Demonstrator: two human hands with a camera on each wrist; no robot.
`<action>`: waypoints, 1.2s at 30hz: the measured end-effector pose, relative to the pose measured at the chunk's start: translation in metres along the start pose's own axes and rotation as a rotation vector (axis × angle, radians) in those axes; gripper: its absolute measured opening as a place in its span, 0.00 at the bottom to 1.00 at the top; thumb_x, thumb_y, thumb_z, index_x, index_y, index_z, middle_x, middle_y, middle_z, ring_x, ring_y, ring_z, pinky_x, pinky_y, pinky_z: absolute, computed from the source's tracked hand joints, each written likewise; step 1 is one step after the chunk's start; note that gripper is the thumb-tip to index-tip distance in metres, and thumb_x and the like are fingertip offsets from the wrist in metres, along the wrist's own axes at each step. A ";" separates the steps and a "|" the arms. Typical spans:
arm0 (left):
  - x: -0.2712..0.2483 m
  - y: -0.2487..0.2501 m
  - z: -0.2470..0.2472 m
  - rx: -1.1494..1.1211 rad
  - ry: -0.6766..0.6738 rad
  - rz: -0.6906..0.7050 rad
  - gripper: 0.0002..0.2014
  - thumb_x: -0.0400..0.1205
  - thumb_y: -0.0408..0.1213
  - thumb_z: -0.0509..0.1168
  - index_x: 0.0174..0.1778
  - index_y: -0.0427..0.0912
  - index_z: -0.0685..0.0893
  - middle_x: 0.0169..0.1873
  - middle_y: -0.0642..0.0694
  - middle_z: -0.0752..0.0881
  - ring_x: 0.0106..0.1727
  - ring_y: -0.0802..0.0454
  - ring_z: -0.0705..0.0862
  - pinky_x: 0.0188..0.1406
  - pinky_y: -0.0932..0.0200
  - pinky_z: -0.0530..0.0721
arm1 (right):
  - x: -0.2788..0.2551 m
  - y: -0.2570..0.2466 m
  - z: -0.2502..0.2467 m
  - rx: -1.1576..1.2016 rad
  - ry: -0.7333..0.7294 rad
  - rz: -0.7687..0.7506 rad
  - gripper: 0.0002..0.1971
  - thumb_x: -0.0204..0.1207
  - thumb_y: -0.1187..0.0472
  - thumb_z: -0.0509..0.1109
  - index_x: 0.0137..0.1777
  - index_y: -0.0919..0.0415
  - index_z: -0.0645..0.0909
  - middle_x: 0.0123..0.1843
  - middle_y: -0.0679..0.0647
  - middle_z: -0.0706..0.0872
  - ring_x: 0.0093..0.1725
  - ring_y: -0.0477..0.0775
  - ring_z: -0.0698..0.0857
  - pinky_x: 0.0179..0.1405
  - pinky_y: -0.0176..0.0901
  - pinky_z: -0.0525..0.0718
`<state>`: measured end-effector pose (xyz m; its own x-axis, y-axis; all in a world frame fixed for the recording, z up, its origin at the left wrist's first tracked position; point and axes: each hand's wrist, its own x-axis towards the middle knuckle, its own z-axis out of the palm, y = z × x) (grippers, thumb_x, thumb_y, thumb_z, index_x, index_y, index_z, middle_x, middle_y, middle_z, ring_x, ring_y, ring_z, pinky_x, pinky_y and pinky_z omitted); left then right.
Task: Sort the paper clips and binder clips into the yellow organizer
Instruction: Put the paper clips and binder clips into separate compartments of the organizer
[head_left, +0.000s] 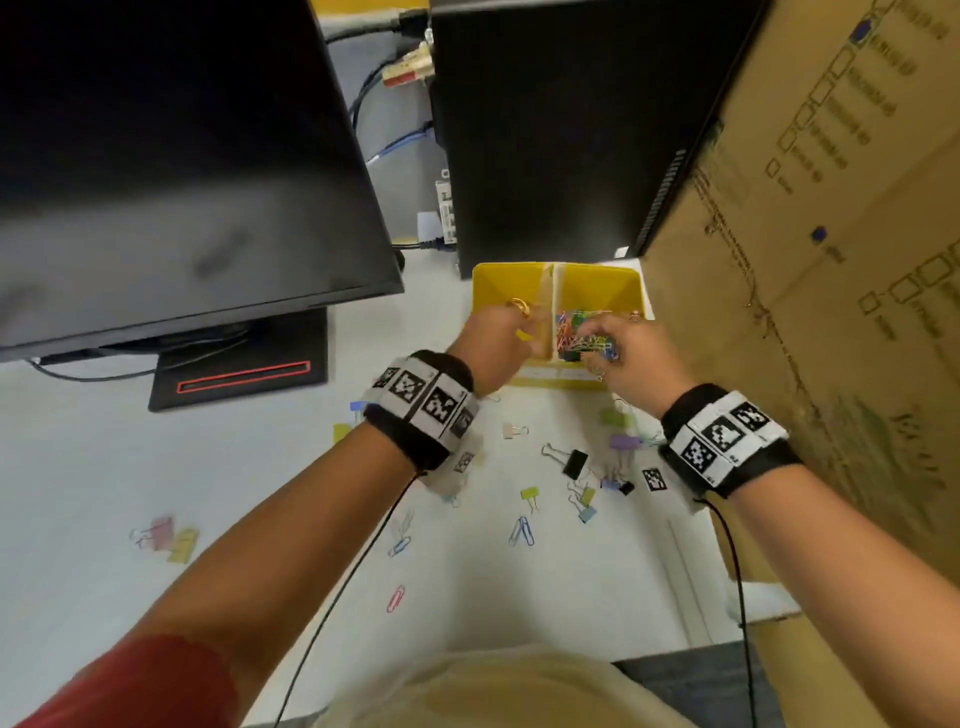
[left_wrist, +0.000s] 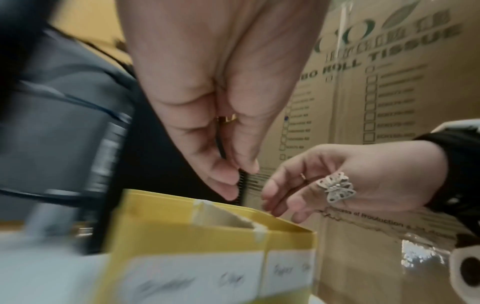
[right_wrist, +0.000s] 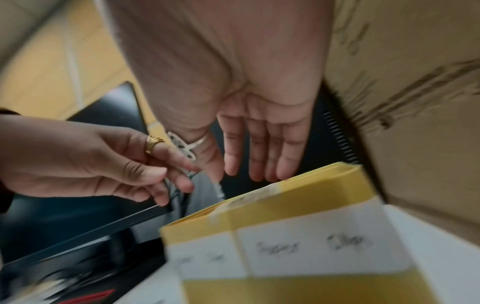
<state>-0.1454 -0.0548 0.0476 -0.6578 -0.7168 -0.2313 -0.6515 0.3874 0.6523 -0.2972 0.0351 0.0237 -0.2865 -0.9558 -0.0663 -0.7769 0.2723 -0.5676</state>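
Both hands are over the yellow organizer (head_left: 597, 283), which sits at the back of the white surface (head_left: 208, 493). Left hand (head_left: 496, 338) over the left compartment, fingers loose, holding nothing visible. Right hand (head_left: 631, 351) fingers relaxed over the paper clips (head_left: 584, 332) in the right compartment. Binder clips (head_left: 574, 464) lie scattered nearer the person.

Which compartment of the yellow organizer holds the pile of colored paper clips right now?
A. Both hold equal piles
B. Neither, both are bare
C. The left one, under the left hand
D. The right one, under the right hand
D. In the head view the colored paper clips are heaped in the right compartment of the yellow organizer, under the right hand.
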 end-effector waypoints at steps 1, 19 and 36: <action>-0.025 -0.018 -0.007 -0.012 0.048 -0.039 0.15 0.81 0.30 0.64 0.63 0.36 0.82 0.62 0.40 0.85 0.60 0.43 0.83 0.65 0.58 0.77 | -0.010 -0.009 0.007 0.023 -0.033 -0.075 0.16 0.71 0.69 0.71 0.59 0.61 0.82 0.60 0.62 0.85 0.58 0.59 0.81 0.59 0.42 0.76; -0.228 -0.190 0.058 0.256 -0.031 -0.741 0.30 0.87 0.39 0.45 0.79 0.29 0.37 0.81 0.30 0.36 0.83 0.37 0.38 0.85 0.46 0.49 | -0.117 -0.110 0.199 -0.301 -0.844 -0.547 0.27 0.85 0.64 0.51 0.80 0.65 0.44 0.84 0.64 0.42 0.83 0.62 0.40 0.83 0.55 0.53; -0.203 -0.195 0.053 0.251 -0.254 -0.297 0.38 0.80 0.63 0.34 0.77 0.41 0.30 0.77 0.49 0.27 0.79 0.52 0.29 0.82 0.53 0.38 | -0.162 0.011 0.145 -0.469 -0.596 -0.367 0.33 0.82 0.41 0.35 0.79 0.65 0.48 0.78 0.63 0.65 0.78 0.59 0.59 0.79 0.42 0.46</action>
<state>0.0949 0.0463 -0.0710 -0.4806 -0.6652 -0.5714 -0.8763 0.3382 0.3432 -0.1783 0.1764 -0.0911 0.2710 -0.8557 -0.4409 -0.9531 -0.1747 -0.2470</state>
